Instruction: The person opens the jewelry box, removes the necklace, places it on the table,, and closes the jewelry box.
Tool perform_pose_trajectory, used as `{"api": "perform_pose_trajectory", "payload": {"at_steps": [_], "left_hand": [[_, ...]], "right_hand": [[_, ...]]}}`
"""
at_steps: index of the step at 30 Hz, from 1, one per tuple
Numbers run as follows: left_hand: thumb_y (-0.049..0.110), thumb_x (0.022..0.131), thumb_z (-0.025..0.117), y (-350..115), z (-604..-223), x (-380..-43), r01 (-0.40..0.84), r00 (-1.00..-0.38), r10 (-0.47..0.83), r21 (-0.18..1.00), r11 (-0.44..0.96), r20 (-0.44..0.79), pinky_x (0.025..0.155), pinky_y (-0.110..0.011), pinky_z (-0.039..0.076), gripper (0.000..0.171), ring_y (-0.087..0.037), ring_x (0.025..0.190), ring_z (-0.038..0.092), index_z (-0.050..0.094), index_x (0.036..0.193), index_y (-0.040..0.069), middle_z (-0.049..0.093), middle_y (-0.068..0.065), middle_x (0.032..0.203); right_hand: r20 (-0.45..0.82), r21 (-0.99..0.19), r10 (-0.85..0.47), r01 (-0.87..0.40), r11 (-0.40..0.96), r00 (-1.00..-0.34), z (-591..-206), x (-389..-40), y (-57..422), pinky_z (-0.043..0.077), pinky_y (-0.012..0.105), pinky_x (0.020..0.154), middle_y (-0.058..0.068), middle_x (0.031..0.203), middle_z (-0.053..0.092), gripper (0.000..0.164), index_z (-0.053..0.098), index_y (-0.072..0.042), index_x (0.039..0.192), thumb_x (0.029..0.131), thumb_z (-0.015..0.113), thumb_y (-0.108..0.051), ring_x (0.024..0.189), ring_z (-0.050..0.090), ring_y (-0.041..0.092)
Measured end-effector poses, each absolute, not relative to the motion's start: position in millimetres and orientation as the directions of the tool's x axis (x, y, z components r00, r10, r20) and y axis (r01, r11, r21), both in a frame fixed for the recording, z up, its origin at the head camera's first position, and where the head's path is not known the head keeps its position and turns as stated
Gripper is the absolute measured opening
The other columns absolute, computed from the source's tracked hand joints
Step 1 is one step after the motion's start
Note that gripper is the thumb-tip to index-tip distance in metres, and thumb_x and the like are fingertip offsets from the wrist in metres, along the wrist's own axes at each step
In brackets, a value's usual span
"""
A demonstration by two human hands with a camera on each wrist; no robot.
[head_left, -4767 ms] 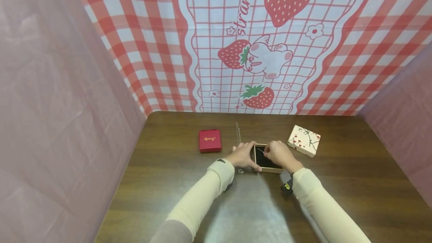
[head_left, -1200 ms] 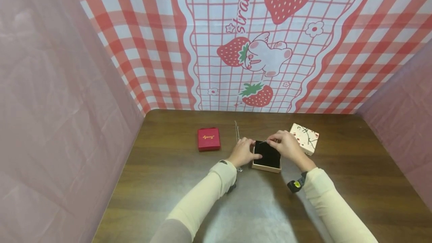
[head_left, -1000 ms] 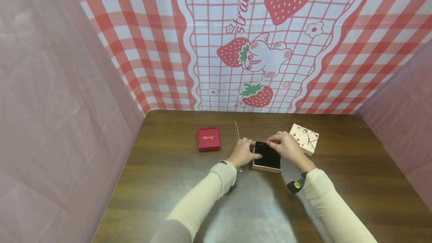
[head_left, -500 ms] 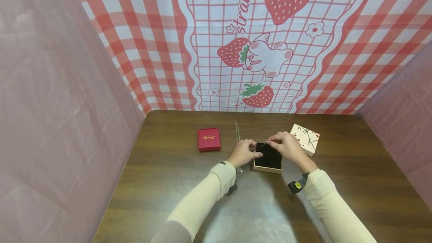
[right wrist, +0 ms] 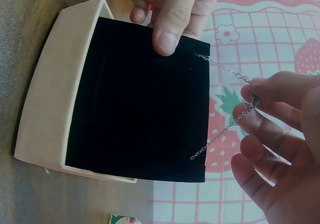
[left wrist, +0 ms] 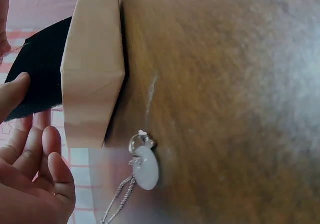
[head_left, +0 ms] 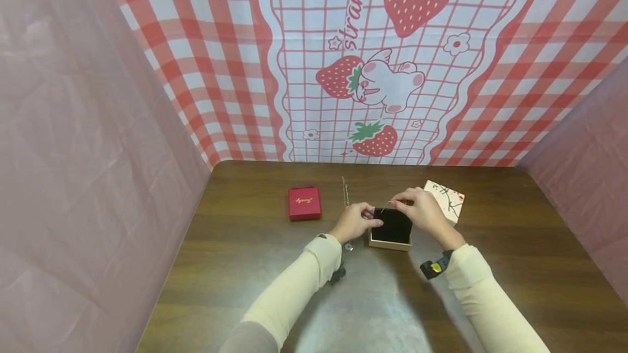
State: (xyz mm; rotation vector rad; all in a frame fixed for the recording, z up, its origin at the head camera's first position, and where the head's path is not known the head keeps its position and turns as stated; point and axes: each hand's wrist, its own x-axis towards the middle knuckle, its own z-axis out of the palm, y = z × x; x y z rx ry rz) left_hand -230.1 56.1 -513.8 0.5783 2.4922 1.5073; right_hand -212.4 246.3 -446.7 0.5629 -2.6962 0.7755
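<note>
In the head view my left hand [head_left: 354, 219] pinches the side of a black velvet pad [head_left: 394, 226], thumb on its face and fingers behind. The pad tilts up out of a cream box base [head_left: 390, 245], its lower part still inside the walls. My right hand [head_left: 422, 210] is at the pad's far edge. Its thumb and forefinger pinch a fine silver necklace chain [right wrist: 220, 134] at the clasp, plain in the right wrist view. Two strands run from the fingertips to separate spots near that edge of the pad.
A second necklace with a white disc pendant [left wrist: 147, 168] lies on the table left of the box, partly under my left hand. A closed red jewelry box [head_left: 304, 203] sits further left. The floral box lid [head_left: 445, 203] lies behind my right hand.
The pad, flat in the box earlier, now tilts up in my left hand's pinch. My right hand has moved from inside the box to the pad's far edge, drawing the chain away from it.
</note>
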Motion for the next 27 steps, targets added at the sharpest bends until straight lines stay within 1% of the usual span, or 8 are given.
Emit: {"api": "perform_pose_trajectory", "payload": {"at_steps": [4, 6, 8, 12, 19, 24, 27], "left_hand": [[0.023, 0.082, 0.079, 56.8, -509.9, -230.6, 0.219, -0.911, 0.41, 0.888, 0.405, 0.038, 0.072, -0.015, 0.052, 0.028, -0.006, 0.078, 0.065, 0.068, 0.097, 0.002, 0.073, -0.007, 0.09], [0.022, 0.082, 0.078, 58.2, -509.8, -231.8, 0.189, -0.917, 0.399, 0.893, 0.408, 0.012, 0.074, -0.016, 0.052, 0.03, -0.009, 0.081, 0.066, 0.068, 0.101, 0.001, 0.073, -0.01, 0.095], [0.021, 0.082, 0.078, 58.9, -509.0, -232.2, 0.185, -0.921, 0.39, 0.891, 0.415, 0.009, 0.074, -0.017, 0.053, 0.032, -0.011, 0.083, 0.066, 0.068, 0.103, -0.001, 0.073, -0.011, 0.096], [0.022, 0.083, 0.078, 58.4, -506.9, -232.2, 0.194, -0.923, 0.384, 0.882, 0.43, 0.016, 0.074, -0.016, 0.052, 0.035, -0.011, 0.084, 0.066, 0.067, 0.106, -0.002, 0.073, -0.011, 0.097], [0.02, 0.082, 0.078, 57.4, -503.4, -233.5, 0.189, -0.922, 0.386, 0.909, 0.371, 0.034, 0.073, -0.016, 0.052, 0.034, -0.012, 0.082, 0.066, 0.067, 0.104, -0.003, 0.073, -0.014, 0.097], [0.019, 0.083, 0.077, 57.0, -499.8, -235.2, 0.189, -0.922, 0.384, 0.922, 0.339, 0.047, 0.072, -0.015, 0.052, 0.036, -0.009, 0.081, 0.064, 0.066, 0.105, -0.006, 0.072, -0.015, 0.097], [0.02, 0.083, 0.077, 56.2, -497.0, -235.1, 0.194, -0.923, 0.382, 0.921, 0.338, 0.054, 0.072, -0.015, 0.051, 0.036, -0.008, 0.08, 0.063, 0.066, 0.105, -0.006, 0.072, -0.014, 0.096]], "right_hand": [[0.369, -0.447, -0.282, -0.435, 0.781, -0.886, -444.4, -212.2, 246.9, 0.041, 0.029, 0.063, 0.006, 0.075, 0.071, 0.005, 0.077, -0.004, 0.085, 0.083, 0.073, -0.007, 0.067, 0.054, 0.013], [0.367, -0.452, -0.278, -0.431, 0.781, -0.888, -443.2, -211.9, 247.2, 0.04, 0.028, 0.062, 0.006, 0.075, 0.071, 0.005, 0.077, -0.005, 0.085, 0.083, 0.073, -0.007, 0.068, 0.053, 0.014], [0.367, -0.456, -0.274, -0.429, 0.78, -0.889, -441.3, -211.3, 247.5, 0.041, 0.028, 0.062, 0.007, 0.075, 0.071, 0.005, 0.077, -0.005, 0.085, 0.083, 0.073, -0.006, 0.069, 0.053, 0.015], [0.373, -0.463, -0.266, -0.427, 0.777, -0.889, -437.2, -209.4, 247.0, 0.041, 0.028, 0.062, 0.007, 0.076, 0.071, 0.005, 0.077, -0.005, 0.086, 0.083, 0.072, -0.006, 0.071, 0.053, 0.015], [0.392, -0.465, -0.262, -0.436, 0.771, -0.882, -432.6, -208.1, 246.0, 0.039, 0.025, 0.06, 0.005, 0.074, 0.069, 0.005, 0.077, -0.005, 0.085, 0.083, 0.073, -0.007, 0.07, 0.051, 0.016], [0.413, -0.46, -0.259, -0.446, 0.768, -0.873, -430.3, -208.0, 245.8, 0.039, 0.025, 0.06, 0.005, 0.074, 0.069, 0.005, 0.077, -0.005, 0.085, 0.084, 0.073, -0.008, 0.069, 0.05, 0.014], [0.431, -0.453, -0.261, -0.457, 0.765, -0.864, -428.6, -207.8, 245.6, 0.039, 0.026, 0.061, 0.005, 0.074, 0.069, 0.004, 0.076, -0.004, 0.085, 0.084, 0.074, -0.008, 0.069, 0.05, 0.013]]}}
